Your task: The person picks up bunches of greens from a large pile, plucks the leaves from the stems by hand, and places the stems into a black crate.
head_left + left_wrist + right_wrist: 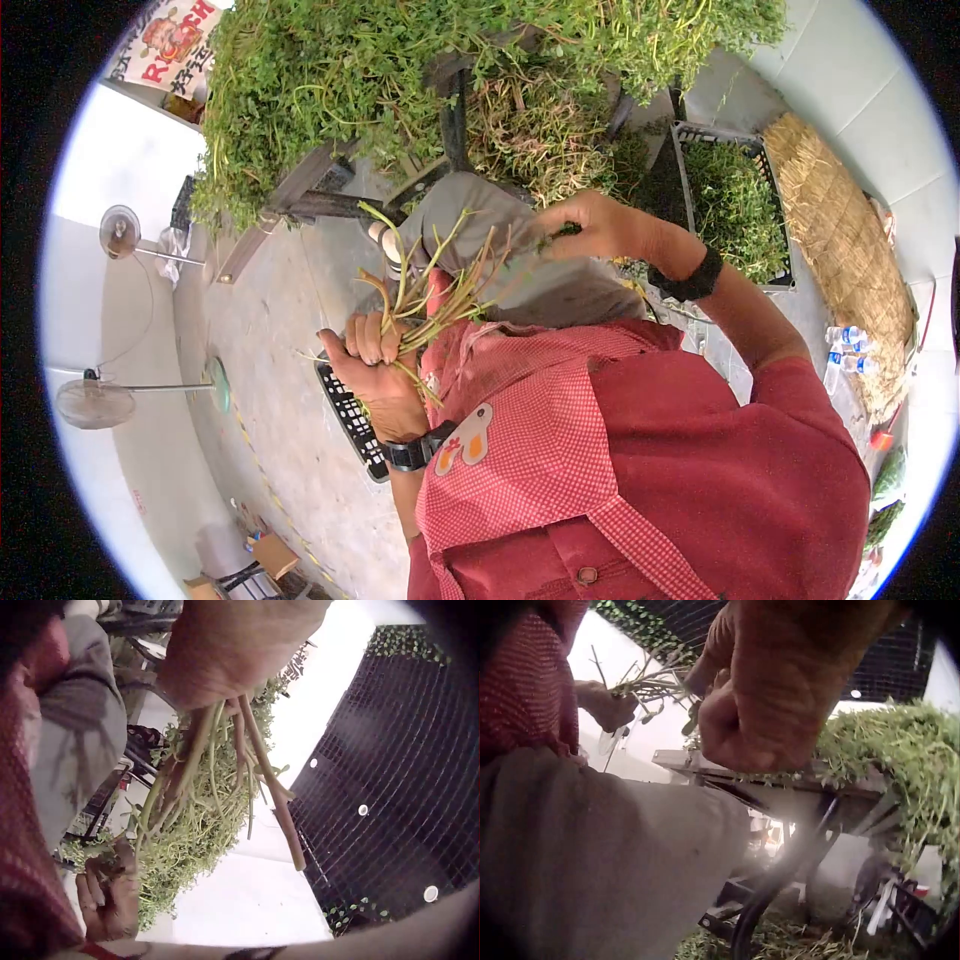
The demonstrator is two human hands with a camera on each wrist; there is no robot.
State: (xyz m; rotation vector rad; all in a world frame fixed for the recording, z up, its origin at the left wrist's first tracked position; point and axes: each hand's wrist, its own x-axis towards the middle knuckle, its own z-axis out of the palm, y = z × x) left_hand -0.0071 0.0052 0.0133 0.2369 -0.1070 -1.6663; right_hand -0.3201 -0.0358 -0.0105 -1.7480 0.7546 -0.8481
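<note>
My left hand, centre left of the head view, has its fingers curled tight round a bunch of stems, which fans up and right from the fist. My right hand, upper centre, pinches a small green sprig between thumb and fingertips. A big heap of greens fills the top on a rack. A black crate of greens sits upper right, beside a straw mat.
</note>
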